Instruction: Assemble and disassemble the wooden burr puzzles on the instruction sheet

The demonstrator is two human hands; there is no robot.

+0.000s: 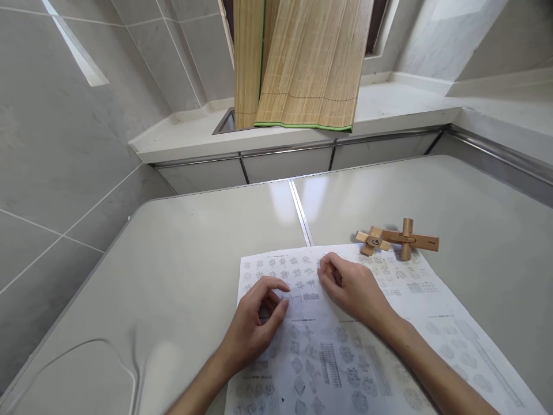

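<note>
A large printed sheet [322, 314] with rows of small diagrams lies on the table under both hands. My left hand [259, 317] rests over its left part, fingers curved, with a gap between thumb and forefinger and nothing held. Over the upper middle of the sheet is my right hand [352, 288], its fingers curled in toward the thumb; I see no object in it. Beyond the right hand, a small wooden burr puzzle [374, 241] with a marked end sits at the sheet's top edge. Touching or just beside it is a wooden cross piece [406, 238], a rod crossing a flat bar.
The pale table [190, 276] has a metal seam strip [301, 213] running away from me. A thin cable [136, 374] is at the lower left. Behind the table, a bamboo mat [313, 69] hangs over a white counter [401, 106]. A grey tiled wall [64, 144] stands at left.
</note>
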